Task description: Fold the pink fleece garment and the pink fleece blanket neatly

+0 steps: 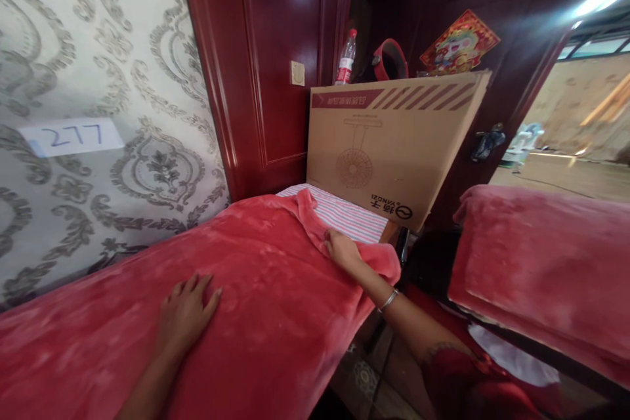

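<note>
Blanket [275,302] smoothing: your left hand [184,315] is pressing flat, fingers apart; your right hand [342,251], at two o'clock, is pinching its edge. Next probably needs an even pull.

Under my palms the red fleece blanket [256,289] lay spread flat over the bed, soft and plush, draped off the near side, its far corner folded back just beside the cardboard box, baring a striped sheet [344,213] beneath.
</note>
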A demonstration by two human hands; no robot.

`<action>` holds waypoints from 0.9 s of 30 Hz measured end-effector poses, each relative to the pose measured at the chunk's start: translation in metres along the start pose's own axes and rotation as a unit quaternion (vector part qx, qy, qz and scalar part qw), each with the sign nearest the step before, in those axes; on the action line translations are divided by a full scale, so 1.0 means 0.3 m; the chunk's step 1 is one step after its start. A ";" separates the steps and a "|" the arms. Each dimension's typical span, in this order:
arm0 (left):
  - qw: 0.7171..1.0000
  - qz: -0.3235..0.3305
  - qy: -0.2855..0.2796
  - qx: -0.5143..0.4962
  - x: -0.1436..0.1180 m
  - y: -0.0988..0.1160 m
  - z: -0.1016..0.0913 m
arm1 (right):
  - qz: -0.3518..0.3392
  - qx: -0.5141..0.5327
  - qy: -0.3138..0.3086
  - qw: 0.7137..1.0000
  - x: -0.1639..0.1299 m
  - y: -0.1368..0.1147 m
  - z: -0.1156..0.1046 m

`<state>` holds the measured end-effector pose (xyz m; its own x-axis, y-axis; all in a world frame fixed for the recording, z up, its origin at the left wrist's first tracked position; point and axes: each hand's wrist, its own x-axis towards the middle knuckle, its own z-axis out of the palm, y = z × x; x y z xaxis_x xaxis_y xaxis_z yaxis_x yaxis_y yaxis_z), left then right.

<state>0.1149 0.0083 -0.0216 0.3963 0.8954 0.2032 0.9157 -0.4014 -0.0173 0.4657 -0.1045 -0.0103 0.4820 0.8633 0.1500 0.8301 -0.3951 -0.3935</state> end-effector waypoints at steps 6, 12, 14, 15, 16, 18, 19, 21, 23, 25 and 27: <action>1.000 0.002 0.010 -0.011 0.000 -0.002 -0.001 | 0.051 0.117 -0.039 0.991 0.077 0.053 -0.044; 1.000 0.007 0.016 -0.010 0.000 -0.005 0.007 | 0.108 0.260 -0.022 0.959 0.132 0.061 -0.066; 1.000 0.006 0.013 -0.006 0.003 -0.010 0.015 | 0.128 0.297 0.013 0.946 0.167 0.072 -0.090; 1.000 0.007 0.013 -0.005 0.005 -0.013 0.019 | 0.134 0.311 0.024 0.940 0.184 0.078 -0.102; 1.000 0.007 0.013 -0.005 0.008 -0.017 0.024 | 0.138 0.322 0.026 0.936 0.200 0.084 -0.111; 1.000 0.006 0.015 -0.008 0.014 -0.023 0.033 | 0.139 0.335 0.003 0.932 0.224 0.091 -0.116; 1.000 0.006 0.015 -0.010 0.017 -0.025 0.038 | 0.137 0.337 -0.019 0.931 0.230 0.091 -0.111; 1.000 0.005 0.014 -0.012 0.022 -0.028 0.044 | 0.131 0.336 -0.066 0.930 0.237 0.088 -0.091; 1.000 0.005 0.010 -0.009 0.024 -0.029 0.048 | 0.129 0.331 -0.090 0.930 0.240 0.085 -0.065; 1.000 0.005 0.004 -0.008 0.024 -0.030 0.048 | 0.136 0.328 -0.075 0.932 0.252 0.089 -0.048; 1.000 0.001 0.003 -0.013 0.024 -0.031 0.048 | 0.153 0.321 -0.027 0.934 0.278 0.106 -0.048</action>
<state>0.1102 0.0211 -0.0341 0.3974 0.8937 0.2085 0.9130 -0.4079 0.0080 0.5362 -0.0497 0.0028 0.6397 0.7624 -0.0973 0.3080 -0.3703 -0.8764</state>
